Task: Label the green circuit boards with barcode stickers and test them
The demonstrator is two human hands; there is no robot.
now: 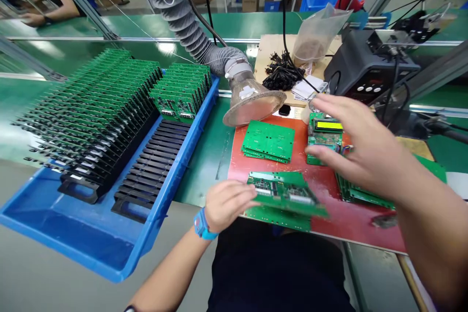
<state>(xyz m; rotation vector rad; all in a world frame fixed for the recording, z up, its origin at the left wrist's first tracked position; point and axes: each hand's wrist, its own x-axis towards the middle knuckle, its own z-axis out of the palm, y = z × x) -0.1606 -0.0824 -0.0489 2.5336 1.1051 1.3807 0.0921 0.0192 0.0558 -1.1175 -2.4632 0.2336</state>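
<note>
My left hand (228, 203), with a blue watch at the wrist, grips the left edge of a green circuit board (281, 192). That board is tilted and slightly blurred, above another green board (281, 218) at the mat's front edge. My right hand (360, 144) is raised on the right, thumb and fingers apart, holding nothing. Beyond its fingertips is a small board with a lit yellow-green display (328, 125), partly hidden by the hand. Stacked green boards (268, 140) lie behind the held board. More boards (369, 195) lie under my right forearm.
A blue tray (146, 248) on the left carries black slotted racks (151, 165) with rows of upright boards (98, 102). A fume hood nozzle (254, 100) hangs over the red mat (329, 178). Behind are black cables (281, 72) and a dark device (369, 68). Another person's arm (54, 12) shows far left.
</note>
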